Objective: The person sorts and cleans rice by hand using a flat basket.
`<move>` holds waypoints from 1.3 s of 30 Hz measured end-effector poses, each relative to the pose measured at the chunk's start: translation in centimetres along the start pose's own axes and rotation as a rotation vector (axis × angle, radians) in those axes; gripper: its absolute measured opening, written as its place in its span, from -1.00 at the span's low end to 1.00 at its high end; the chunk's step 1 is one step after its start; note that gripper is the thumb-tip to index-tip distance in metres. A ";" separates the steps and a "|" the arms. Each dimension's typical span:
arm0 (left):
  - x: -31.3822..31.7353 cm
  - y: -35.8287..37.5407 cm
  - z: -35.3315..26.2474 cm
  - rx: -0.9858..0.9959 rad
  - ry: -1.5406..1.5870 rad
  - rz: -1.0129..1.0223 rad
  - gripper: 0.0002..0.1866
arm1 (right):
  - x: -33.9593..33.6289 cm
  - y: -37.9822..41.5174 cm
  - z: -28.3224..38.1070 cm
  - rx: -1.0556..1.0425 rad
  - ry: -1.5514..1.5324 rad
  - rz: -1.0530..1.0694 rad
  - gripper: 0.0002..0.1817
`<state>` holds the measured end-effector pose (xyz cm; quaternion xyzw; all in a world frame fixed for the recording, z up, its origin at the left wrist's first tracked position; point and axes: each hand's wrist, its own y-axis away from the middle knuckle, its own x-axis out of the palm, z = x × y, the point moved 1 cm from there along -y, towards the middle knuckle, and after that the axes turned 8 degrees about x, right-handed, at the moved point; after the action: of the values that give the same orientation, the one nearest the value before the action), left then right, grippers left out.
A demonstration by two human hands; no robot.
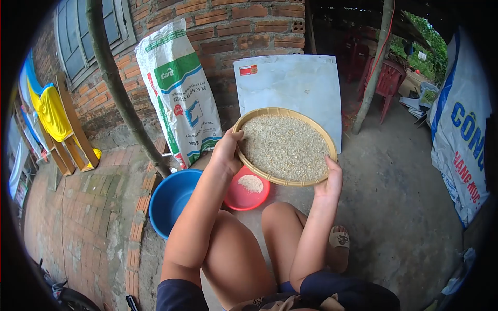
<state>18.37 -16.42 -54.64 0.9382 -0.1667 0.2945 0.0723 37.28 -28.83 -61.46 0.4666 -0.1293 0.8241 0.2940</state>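
Observation:
A round woven winnowing basket (288, 145) with a bamboo rim is held up in front of me, covered in a layer of pale rice grains. My left hand (226, 150) grips its left rim, thumb on top and fingers hidden beneath. On the lower right rim, my right hand (330, 179) has its thumb over the edge, the other fingers under the basket. Below it on the ground is a red bowl (243, 201) with some pale grain inside, partly covered by the basket. A blue basin (165, 205) stands beside that bowl, partly behind my left forearm.
A white feed sack (176, 93) and a pale flat panel (290, 83) lean by the brick wall (223, 26). Wooden poles (116, 83) stand left and right. A red chair (388, 80) and a large printed sheet (461, 135) are at right.

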 end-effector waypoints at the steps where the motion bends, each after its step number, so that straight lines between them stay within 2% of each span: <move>1: -1.1 -1.1 0.6 -0.067 -0.005 0.009 -0.67 | -1.0 -1.1 -0.1 0.050 -0.067 0.011 -0.58; 2: -2.6 -2.5 1.4 -0.140 -0.005 0.019 -0.67 | -0.2 -0.7 -0.2 0.056 -0.065 -0.003 -0.58; 4: -4.3 -3.7 1.7 -0.246 -0.046 -0.002 -0.66 | 3.0 1.3 -1.2 -0.094 0.045 -0.124 -0.55; 6: -4.9 -3.7 0.8 -0.221 -0.146 -0.076 -0.64 | 5.0 2.8 -3.5 -0.160 -0.046 -0.133 -0.51; 8: -5.8 -4.1 0.6 -0.220 -0.091 0.062 -0.62 | 4.2 2.5 -4.9 -0.249 -0.032 -0.140 -0.52; 10: -3.5 -2.3 0.9 -0.156 -0.164 0.013 -0.61 | 3.0 1.6 -2.0 -0.089 0.009 -0.104 -0.53; 12: -1.0 -0.6 2.0 -0.025 -0.204 -0.017 -0.61 | -0.3 -0.7 1.0 0.205 -0.034 -0.068 -0.55; 16: -0.2 -1.2 1.8 0.082 -0.263 0.080 -0.63 | -1.8 -0.8 1.6 0.212 -0.006 0.049 -0.52; 18: -2.3 -3.4 1.5 -0.036 -0.225 0.068 -0.66 | 2.7 2.9 -0.2 -0.058 0.147 -0.045 -0.48; 20: -3.9 -4.6 2.1 -0.283 -0.144 0.035 -0.66 | 5.1 5.0 -1.1 -0.116 0.125 -0.053 -0.43; 21: -3.7 -4.8 2.7 -0.300 -0.180 0.051 -0.65 | 4.1 4.0 -1.1 -0.180 0.156 -0.041 -0.45; 22: -3.5 -5.0 3.5 -0.308 -0.209 0.006 -0.66 | 3.9 4.0 0.0 -0.146 0.159 -0.104 -0.50; 24: -1.2 -3.3 4.3 -0.151 -0.238 0.006 -0.66 | 0.1 1.2 2.4 0.001 0.168 -0.022 -0.56; 26: 1.2 -0.9 4.3 0.014 -0.328 0.012 -0.65 | -2.6 -0.7 3.7 0.141 0.101 -0.050 -0.59; 28: 1.9 0.0 3.2 0.050 -0.365 0.033 -0.63 | -2.5 -1.1 3.0 0.171 0.047 -0.048 -0.58; 31: -1.5 -3.5 2.2 0.048 -0.328 0.080 -0.65 | 1.4 2.4 0.1 -0.054 0.109 -0.170 -0.51; 34: -5.3 -6.2 2.6 -0.193 -0.223 0.054 -0.68 | 3.7 4.1 -2.6 -0.273 0.172 -0.184 -0.50; 36: -3.3 -3.8 2.3 -0.156 -0.268 -0.016 -0.69 | 3.4 3.7 -1.2 -0.245 0.170 -0.177 -0.52; 37: -1.8 -2.3 2.3 -0.068 -0.284 -0.033 -0.69 | 3.6 3.9 0.4 -0.126 0.131 -0.200 -0.58; 39: -0.7 -1.8 2.9 0.037 -0.320 0.044 -0.68 | -0.5 0.6 1.9 0.054 0.064 -0.075 -0.60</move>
<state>19.94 -15.21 -57.46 0.9704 -0.1912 0.1459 0.0212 38.48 -30.39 -60.83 0.4521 -0.0803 0.8303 0.3160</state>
